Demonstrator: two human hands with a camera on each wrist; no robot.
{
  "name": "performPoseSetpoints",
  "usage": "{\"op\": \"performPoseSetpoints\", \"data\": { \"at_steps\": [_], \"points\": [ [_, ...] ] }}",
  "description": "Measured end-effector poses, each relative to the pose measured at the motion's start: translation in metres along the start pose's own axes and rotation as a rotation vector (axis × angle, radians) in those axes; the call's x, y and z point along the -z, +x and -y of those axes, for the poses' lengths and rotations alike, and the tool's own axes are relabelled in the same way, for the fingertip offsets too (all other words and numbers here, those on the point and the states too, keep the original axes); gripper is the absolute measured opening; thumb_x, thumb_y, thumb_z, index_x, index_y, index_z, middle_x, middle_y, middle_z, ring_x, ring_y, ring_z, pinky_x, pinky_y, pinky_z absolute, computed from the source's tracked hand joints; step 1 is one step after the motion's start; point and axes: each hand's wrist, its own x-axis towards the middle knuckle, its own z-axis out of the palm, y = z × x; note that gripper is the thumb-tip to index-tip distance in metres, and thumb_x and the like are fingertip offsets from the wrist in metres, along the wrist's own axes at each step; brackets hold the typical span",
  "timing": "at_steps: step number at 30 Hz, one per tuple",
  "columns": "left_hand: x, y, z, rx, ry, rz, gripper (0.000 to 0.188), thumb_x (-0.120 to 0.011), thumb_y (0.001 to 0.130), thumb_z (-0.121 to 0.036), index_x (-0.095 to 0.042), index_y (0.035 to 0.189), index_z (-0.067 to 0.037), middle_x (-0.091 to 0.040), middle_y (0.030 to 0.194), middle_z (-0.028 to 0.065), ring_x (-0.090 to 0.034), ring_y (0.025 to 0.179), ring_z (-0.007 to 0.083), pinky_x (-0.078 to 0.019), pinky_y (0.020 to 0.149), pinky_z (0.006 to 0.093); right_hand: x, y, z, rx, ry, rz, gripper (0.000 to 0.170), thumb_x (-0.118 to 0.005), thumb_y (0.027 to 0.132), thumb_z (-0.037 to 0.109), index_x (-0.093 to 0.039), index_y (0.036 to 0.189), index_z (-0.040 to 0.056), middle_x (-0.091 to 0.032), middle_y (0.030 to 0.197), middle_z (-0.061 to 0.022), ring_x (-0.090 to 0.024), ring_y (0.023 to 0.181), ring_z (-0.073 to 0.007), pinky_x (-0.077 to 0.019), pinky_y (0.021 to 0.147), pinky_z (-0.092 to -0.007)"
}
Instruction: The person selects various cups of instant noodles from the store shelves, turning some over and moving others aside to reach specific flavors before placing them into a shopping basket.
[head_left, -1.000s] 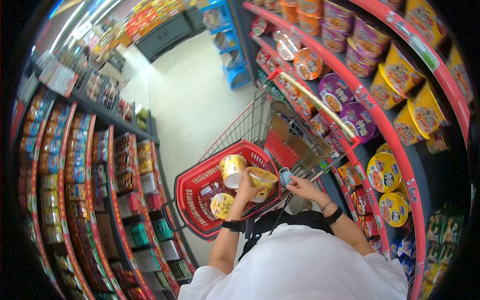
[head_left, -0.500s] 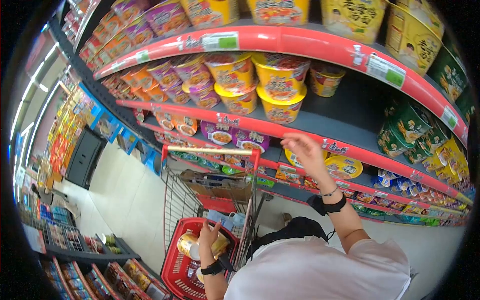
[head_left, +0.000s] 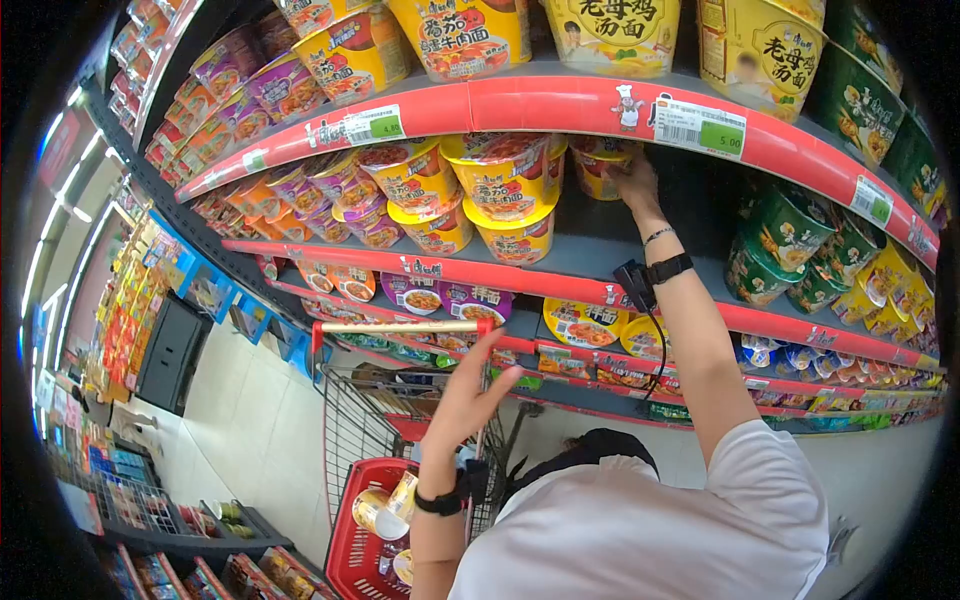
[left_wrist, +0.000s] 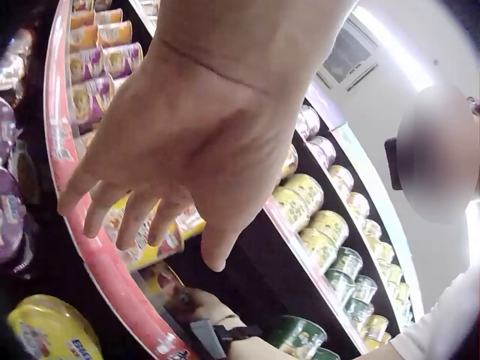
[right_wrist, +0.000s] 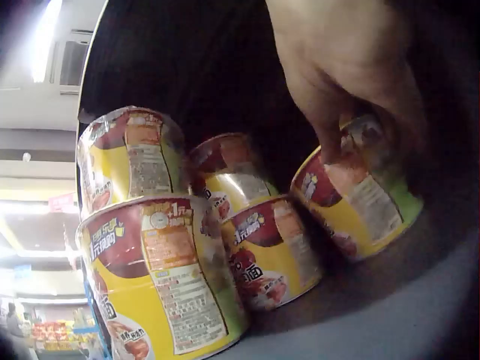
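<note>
My right hand (head_left: 636,186) reaches into the middle shelf and grips a small yellow and red noodle cup (head_left: 598,170). In the right wrist view the fingers of that hand (right_wrist: 352,67) curl over the rim of the cup (right_wrist: 360,202), which tilts on the shelf. Stacked yellow tomato noodle cups (head_left: 500,180) stand to its left. My left hand (head_left: 462,400) is raised in front of the cart handle, fingers spread, holding nothing; in the left wrist view the hand (left_wrist: 187,157) hangs with its fingers apart.
A wire cart (head_left: 350,420) holds a red basket (head_left: 345,560) with yellow and white cups (head_left: 378,515) inside. Green cups (head_left: 785,235) stand to the right on the middle shelf. A red shelf edge with price labels (head_left: 560,105) runs above my right hand. A person (left_wrist: 439,154) shows in the left wrist view.
The view has shifted closer to the shelves. My right hand has moved up and deeper into the middle shelf and taken hold of the cup. My left hand has risen from above the basket.
</note>
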Motion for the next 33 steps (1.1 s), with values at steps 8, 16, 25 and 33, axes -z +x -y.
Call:
{"op": "performPoseSetpoints", "data": {
  "at_steps": [8, 16, 25, 33],
  "points": [
    [-0.054, 0.043, -0.038, -0.307, -0.037, 0.093, 0.064, -0.067, 0.088, -0.02, -0.036, 0.142, -0.004, -0.039, 0.145, 0.0169, -0.036, 0.136, 0.028, -0.0301, 0.109, 0.0417, 0.091, -0.076, 0.019, 0.053, 0.409, 0.067, 0.035, -0.066, 0.089, 0.017, -0.06, 0.12, 0.0038, -0.064, 0.113, -0.0095, -0.059, 0.096, -0.0133, -0.0474, 0.084, -0.0258],
    [-0.066, 0.048, -0.059, -0.32, -0.445, 0.049, 0.089, -0.07, 0.085, -0.02, -0.011, 0.151, -0.007, -0.022, 0.152, 0.0181, -0.029, 0.139, 0.0297, -0.0283, 0.111, 0.0427, 0.14, -0.17, 0.051, -0.268, 1.018, 0.509, 0.042, -0.048, 0.1, 0.029, -0.046, 0.134, 0.0036, -0.057, 0.123, -0.0068, -0.058, 0.109, -0.0144, -0.051, 0.09, -0.0346],
    [-0.01, -0.007, -0.053, -0.111, -0.656, -0.06, 0.114, -0.077, 0.076, -0.012, 0.009, 0.151, -0.01, -0.032, 0.146, 0.0212, -0.037, 0.134, 0.0266, -0.0301, 0.11, 0.0392, 0.089, -0.194, 0.11, -0.248, 0.955, 0.827, 0.052, -0.056, 0.095, 0.033, -0.044, 0.137, 0.0037, -0.055, 0.127, -0.0064, -0.057, 0.106, -0.015, -0.047, 0.094, -0.0314],
    [0.051, -0.11, 0.013, 0.042, -0.705, -0.588, 0.111, -0.077, 0.076, -0.009, 0.004, 0.151, -0.008, -0.035, 0.144, 0.0178, -0.041, 0.129, 0.0234, -0.034, 0.107, 0.037, 0.031, -0.229, 0.241, 0.195, 1.484, 0.944, 0.01, -0.053, 0.093, 0.012, -0.054, 0.088, 0.0031, -0.048, 0.072, -0.0037, -0.049, 0.066, -0.018, -0.0473, 0.082, -0.0388]
  ]
}}
